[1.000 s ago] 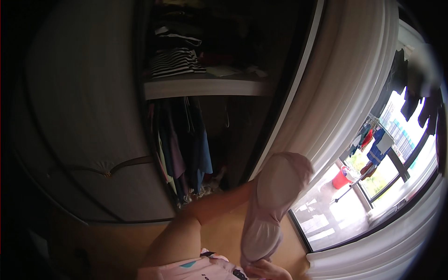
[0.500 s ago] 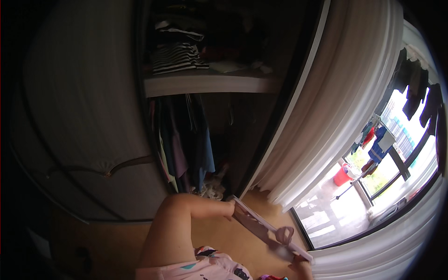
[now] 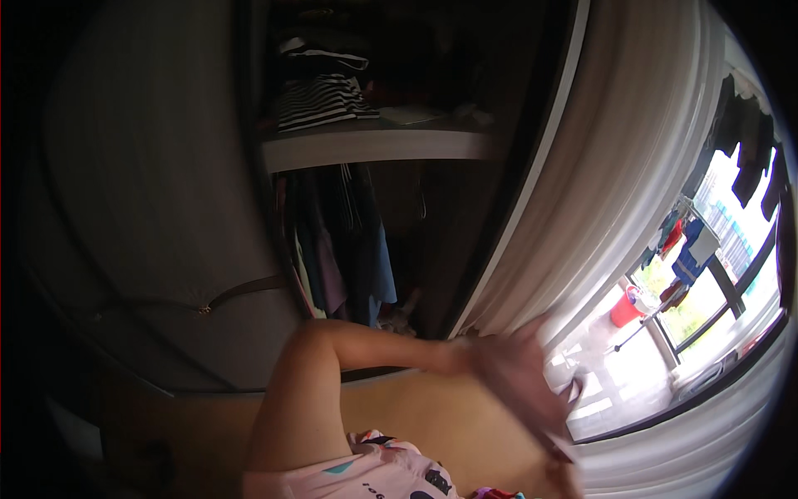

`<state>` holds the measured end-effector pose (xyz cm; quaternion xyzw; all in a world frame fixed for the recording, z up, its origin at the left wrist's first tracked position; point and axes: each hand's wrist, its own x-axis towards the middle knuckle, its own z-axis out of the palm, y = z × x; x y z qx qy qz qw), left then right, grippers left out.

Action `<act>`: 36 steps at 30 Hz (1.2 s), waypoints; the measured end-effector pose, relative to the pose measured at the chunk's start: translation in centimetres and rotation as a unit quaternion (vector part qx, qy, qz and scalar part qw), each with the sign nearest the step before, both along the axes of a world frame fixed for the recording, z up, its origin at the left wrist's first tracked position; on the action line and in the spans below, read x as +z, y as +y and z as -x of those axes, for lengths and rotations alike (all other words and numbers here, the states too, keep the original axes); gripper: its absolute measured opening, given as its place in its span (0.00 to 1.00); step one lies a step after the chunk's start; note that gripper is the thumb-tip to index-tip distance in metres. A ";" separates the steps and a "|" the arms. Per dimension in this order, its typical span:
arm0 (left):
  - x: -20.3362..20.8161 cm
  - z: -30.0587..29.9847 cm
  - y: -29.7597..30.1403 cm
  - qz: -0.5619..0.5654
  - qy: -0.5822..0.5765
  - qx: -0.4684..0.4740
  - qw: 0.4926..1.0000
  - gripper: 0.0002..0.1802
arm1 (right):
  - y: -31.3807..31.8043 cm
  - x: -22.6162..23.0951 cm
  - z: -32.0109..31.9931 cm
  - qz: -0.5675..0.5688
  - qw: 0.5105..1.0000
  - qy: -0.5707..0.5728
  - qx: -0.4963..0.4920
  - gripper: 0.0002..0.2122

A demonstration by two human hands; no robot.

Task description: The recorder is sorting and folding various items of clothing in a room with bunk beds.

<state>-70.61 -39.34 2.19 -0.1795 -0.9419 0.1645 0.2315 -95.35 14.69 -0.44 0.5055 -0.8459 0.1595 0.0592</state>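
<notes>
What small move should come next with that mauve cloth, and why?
I'd probably hold both hands steady for a moment: the mauve cloth slants from the left hand down to the right hand, and it is too blurred to read its folds or edges before a finer adjustment.

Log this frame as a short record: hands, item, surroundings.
left hand: holds upper end of mauve garment
right hand: at garment's lower end; blurred, grip unclear
garment state: off the floor, motion-blurred
shelf: striped clothing on top, hanging clothes below
right side: pale curtain, red bucket
</notes>
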 end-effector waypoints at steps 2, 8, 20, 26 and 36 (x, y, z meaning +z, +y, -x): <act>-4.0 -0.2 0.4 -0.080 -0.279 0.015 0.957 0.14 | -3.0 0.8 -2.6 0.003 1.000 -0.008 -0.009 0.15; 4.9 -6.3 4.1 -0.252 -0.391 0.004 0.885 0.08 | -19.8 12.2 -21.6 -0.001 0.999 -0.041 -0.018 0.12; 7.9 -5.7 5.5 -0.316 -0.156 0.109 0.929 0.16 | -9.7 8.1 -11.1 0.009 0.996 -0.079 -0.029 0.06; 8.3 -5.0 5.0 -0.386 -0.151 0.031 0.909 0.11 | -15.0 10.1 -10.4 0.017 0.993 -0.118 -0.015 0.05; 3.7 -0.4 9.2 -0.713 -0.318 0.135 0.610 0.12 | -24.7 -0.2 -11.3 0.157 0.896 -0.412 0.050 0.06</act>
